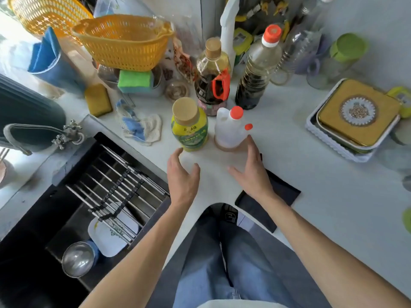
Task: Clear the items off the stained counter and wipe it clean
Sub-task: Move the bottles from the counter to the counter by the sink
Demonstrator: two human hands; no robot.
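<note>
Both hands point(182, 174) near white jug point(229, 130)

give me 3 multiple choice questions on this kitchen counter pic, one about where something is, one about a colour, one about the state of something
1. Where is the dark cloth?
A. in the sink
B. flat on the counter under the right forearm
C. inside the yellow basket

2. What colour is the cap of the white jug?
A. red-orange
B. blue
C. black

3. What are the hands doing?
A. both gripping bottles
B. left hand and right hand both open, holding nothing
C. right hand wiping with a sponge

Answers: 1 B, the cloth lies on the counter by the right arm. 2 A, the cap is red-orange. 3 B, the fingers are spread, short of the jug and the yellow-labelled bottle.
</note>
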